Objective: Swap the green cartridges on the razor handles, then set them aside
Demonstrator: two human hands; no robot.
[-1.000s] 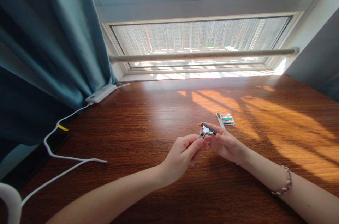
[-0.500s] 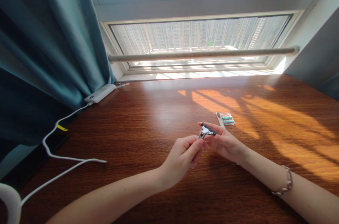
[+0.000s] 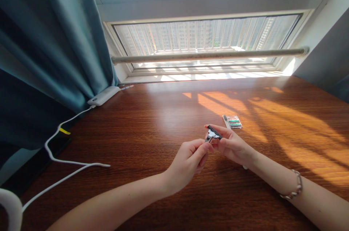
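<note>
A razor with a silver neck and a dark head is held between my two hands above the table. My left hand is closed around its handle, most of which the fingers hide. My right hand grips the razor's head at its edges, thumb at the near end and a fingertip at the far end. Just beyond the right hand lies a clear pack with green strips. Beside it is a white stick-like item with a grey oval end, partly hidden by my right hand.
The wooden table runs up to a window with a horizontal rail. On the left, a white power bank-like device lies by the blue curtain, with a white cable trailing from it. A small white object shows beneath my right wrist.
Almost nothing differs. My right hand and wrist have shifted very slightly, and both hands still hold the razor in the same place.
</note>
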